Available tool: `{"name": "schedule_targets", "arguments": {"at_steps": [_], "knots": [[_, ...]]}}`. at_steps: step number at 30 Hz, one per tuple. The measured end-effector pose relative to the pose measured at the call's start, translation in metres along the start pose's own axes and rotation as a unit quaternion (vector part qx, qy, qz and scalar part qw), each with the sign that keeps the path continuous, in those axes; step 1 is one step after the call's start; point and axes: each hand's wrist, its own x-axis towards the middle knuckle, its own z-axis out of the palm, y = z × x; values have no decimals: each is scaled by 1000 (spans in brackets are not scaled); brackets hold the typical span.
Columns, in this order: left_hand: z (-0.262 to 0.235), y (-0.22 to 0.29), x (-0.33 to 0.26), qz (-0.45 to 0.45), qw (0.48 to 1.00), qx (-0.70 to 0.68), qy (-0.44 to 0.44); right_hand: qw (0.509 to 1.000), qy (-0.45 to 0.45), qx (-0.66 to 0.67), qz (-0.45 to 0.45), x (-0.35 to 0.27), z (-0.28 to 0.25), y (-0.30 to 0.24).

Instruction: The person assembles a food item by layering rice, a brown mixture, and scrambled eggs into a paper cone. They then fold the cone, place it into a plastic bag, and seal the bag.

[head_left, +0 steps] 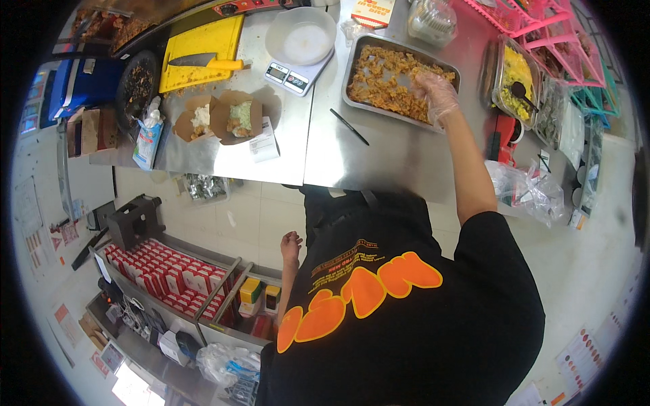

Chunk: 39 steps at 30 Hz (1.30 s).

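Note:
My right hand [435, 93], in a clear plastic glove, reaches into the right side of a metal tray [399, 120] of crumbly golden fried chicken pieces [382, 74]. Its fingers are closed down among the pieces, and their tips are partly hidden. Beside my body, away from the counter, hangs my bare left hand [291, 243], loosely curled with fingers apart and nothing visible in it. Left of the tray, a digital kitchen scale [288, 80] carries a round clear tub [300, 37]. Two brown paper boxes holding food, a left box [183, 127] and a right box [235, 139], stand unfolded on the steel counter.
A knife [203, 62] lies on a yellow cutting board [227, 30]. Between scale and tray is a black pen [350, 127]. Pink baskets [542, 30] and a container of yellow food [518, 74] occupy the right. Below left, a drawer holds several red-and-white boxes [159, 274].

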Motion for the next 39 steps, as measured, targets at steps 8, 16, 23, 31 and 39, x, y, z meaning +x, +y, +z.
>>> {"name": "schedule_targets", "arguments": {"at_steps": [8,16,23,31,39], "knots": [[-28,11,-9,-50,997,45,44,996,-30,82,-8,-10,-1,-6],[-25,16,3,-7,999,38,13,742,-17,-646,-177,-34,9,-10],[-17,25,2,-14,999,31,18,697,-20,-708,-107,-17,12,13],[-17,5,-5,-42,999,28,19,856,90,-490,-137,9,-34,1],[-14,10,-4,-30,998,46,14,725,33,-684,-74,-20,-5,2]]}}
